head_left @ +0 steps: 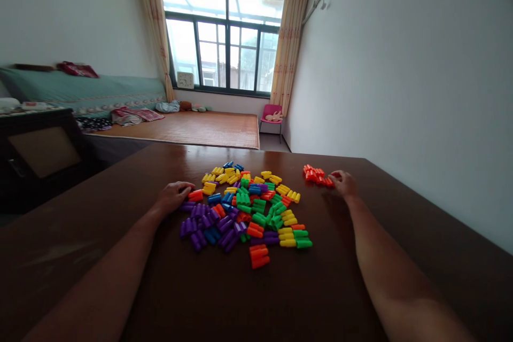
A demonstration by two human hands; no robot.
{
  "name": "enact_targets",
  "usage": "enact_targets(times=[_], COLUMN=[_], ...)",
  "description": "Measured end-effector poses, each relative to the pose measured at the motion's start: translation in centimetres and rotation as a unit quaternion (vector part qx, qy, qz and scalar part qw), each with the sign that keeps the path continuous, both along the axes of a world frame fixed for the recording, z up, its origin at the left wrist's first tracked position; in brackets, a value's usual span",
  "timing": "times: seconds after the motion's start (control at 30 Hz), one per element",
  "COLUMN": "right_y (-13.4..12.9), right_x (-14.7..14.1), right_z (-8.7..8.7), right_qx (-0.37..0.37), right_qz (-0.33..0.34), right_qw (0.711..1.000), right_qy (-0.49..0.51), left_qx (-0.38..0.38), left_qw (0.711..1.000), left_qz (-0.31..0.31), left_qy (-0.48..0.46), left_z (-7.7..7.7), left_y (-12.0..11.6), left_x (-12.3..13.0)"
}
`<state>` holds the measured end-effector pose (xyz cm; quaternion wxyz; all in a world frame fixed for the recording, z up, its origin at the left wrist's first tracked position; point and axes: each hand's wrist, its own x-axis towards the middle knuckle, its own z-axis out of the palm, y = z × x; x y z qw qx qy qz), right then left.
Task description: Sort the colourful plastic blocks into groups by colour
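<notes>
My left hand [175, 195] is at the left edge of a mixed heap of plastic building pieces, its fingers closed on an orange piece [196, 196]. Off to the right of the heap, my right hand [343, 181] pinches the near right end of a small cluster of orange pieces [315, 173]. The heap holds purple pieces [204, 219] at the left, green pieces [258, 206] in the middle, and yellow pieces [226, 175] toward the back. A separate orange piece [259, 256] lies in front. My fingertips partly cover what they touch.
All the pieces lie on a dark brown, glossy table [192, 294]. Past its far edge stand a bed with a woven mat [200, 125] and a pink chair [271, 113]. A dark cabinet [40, 149] is at the left, a white wall [401, 64] at the right.
</notes>
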<state>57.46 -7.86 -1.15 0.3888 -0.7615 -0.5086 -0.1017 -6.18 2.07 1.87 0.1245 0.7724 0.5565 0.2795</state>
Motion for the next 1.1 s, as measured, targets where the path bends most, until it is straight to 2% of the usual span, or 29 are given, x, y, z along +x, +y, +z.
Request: enact_targets(times=[0.1,0.2,0.33,0.47,0.6,0.73,0.93,1.1], right_y=[0.0,-0.2,-0.1,0.7,1.3,1.2,1.0,0.3], right_x=[-1.1,-2.0,-3.0,-4.5,-5.6,-5.9,-5.6,-1.6], right_z=[0.3,0.2,0.7,1.6,1.2,0.7,1.5,1.6], right_qx=[-0.055,-0.107,-0.116,-0.126,-0.160,-0.161,-0.133,-0.070], right_qz=[0.055,0.043,0.022,0.035,0.041,0.048,0.056,-0.020], right_qw=[0.995,0.988,0.985,0.981,0.972,0.969,0.979,0.997], right_qy=[-0.059,-0.101,-0.122,-0.141,-0.170,-0.180,-0.144,0.006], left_qx=[0.003,0.002,0.004,0.010,0.014,0.014,0.009,0.011], left_qw=[1.000,1.000,1.000,1.000,1.000,1.000,1.000,1.000], left_qz=[-0.008,-0.008,-0.002,-0.010,-0.017,-0.020,-0.019,-0.021], left_qy=[0.004,0.011,0.012,0.015,0.013,0.013,0.012,0.005], left_z=[0.0,0.1,0.1,-0.1,-0.1,-0.1,0.2,0.2], left_y=[-0.1,-0.2,-0.2,0.0,0.0,0.0,-0.2,-0.3], left_x=[0.0,0.0,0.0,-0.1,-0.1,-0.1,0.1,0.1])
